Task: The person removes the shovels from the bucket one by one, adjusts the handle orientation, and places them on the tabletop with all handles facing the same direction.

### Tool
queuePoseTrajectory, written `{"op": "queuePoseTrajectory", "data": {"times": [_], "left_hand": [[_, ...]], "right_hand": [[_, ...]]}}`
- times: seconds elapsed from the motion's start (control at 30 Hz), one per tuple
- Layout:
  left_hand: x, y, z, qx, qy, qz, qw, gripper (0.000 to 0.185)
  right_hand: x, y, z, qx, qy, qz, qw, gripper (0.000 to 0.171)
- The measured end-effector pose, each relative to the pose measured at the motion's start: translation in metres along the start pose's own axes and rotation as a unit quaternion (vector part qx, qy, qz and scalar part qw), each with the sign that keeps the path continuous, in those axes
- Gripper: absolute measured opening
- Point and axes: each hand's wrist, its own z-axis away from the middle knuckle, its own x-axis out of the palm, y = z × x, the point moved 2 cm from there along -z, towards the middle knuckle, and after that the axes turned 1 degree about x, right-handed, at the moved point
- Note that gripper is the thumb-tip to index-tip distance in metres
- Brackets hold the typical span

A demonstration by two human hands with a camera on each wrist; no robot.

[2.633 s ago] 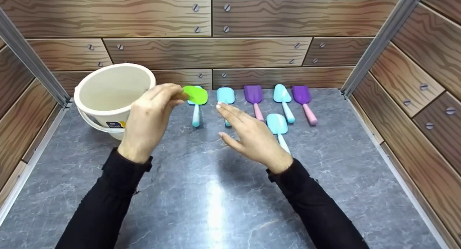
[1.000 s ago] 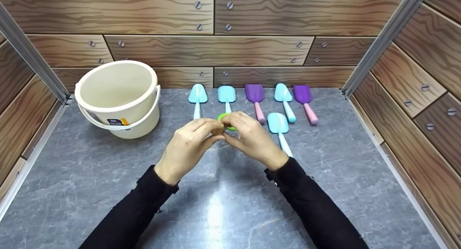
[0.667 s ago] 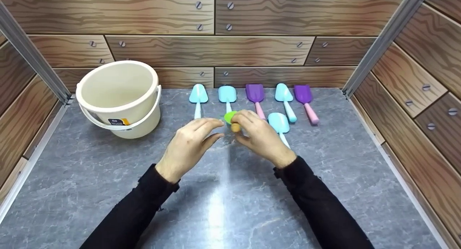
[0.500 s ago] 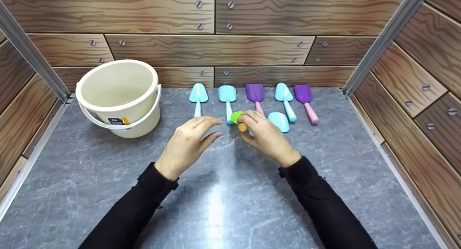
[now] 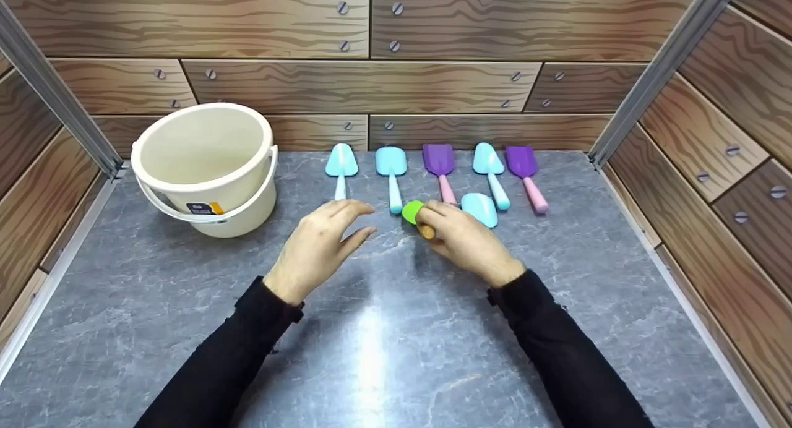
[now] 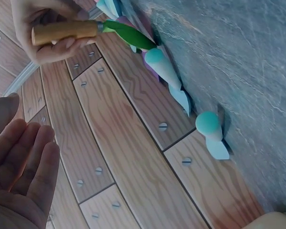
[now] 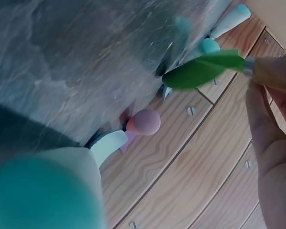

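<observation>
My right hand [image 5: 467,239] grips the wooden handle of a small trowel with a green blade [image 5: 413,212]. In the right wrist view the green blade [image 7: 202,70] points down toward the tabletop, away from the fingers. My left hand [image 5: 322,245] holds nothing; its thumb and fingers are apart, and it stands to the left of the trowel. The left wrist view shows its loosely bent fingers [image 6: 33,157] beside the wooden handle [image 6: 64,32] in the other hand. Close by the right hand lies a light-blue trowel [image 5: 479,209], its handle hidden behind that hand.
A cream bucket [image 5: 247,208] with its handle lowered stands at the back left. Along the back wall lies a row of light-blue trowels [image 5: 391,162] and purple-bladed shovels [image 5: 438,159] with pink handles. Wood-patterned panels [image 5: 458,88] enclose the grey tabletop [image 5: 346,354].
My left hand brought the green trowel from beside the bucket to the middle, where the right hand took it. The left hand let go; the right has drawn slightly right and nearer with it.
</observation>
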Motion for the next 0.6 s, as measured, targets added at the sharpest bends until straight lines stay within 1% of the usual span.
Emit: {"op": "queuePoseTrajectory", "data": {"times": [0.13, 0.23, 0.37, 0.47, 0.6], "left_hand": [[0.0, -0.004, 0.001, -0.006, -0.003, -0.004, 1.0, 0.028], [0.001, -0.007, 0.002, -0.012, -0.007, -0.006, 0.9999, 0.028], [0.001, -0.011, 0.004, -0.018, -0.014, -0.008, 0.9997, 0.029], [0.001, -0.013, 0.005, -0.024, -0.023, -0.01, 0.9994, 0.029], [0.001, -0.014, 0.005, -0.044, -0.043, -0.018, 0.9979, 0.03]], "right_hand": [[0.0, -0.002, 0.0, 0.007, -0.039, 0.011, 0.999, 0.023], [0.002, -0.006, 0.0, 0.012, -0.083, 0.015, 0.996, 0.02], [0.007, -0.01, 0.0, -0.004, -0.127, 0.018, 0.992, 0.023], [0.008, -0.011, 0.002, -0.019, -0.143, 0.015, 0.989, 0.023], [0.008, -0.012, 0.005, -0.011, -0.169, 0.003, 0.986, 0.036]]}}
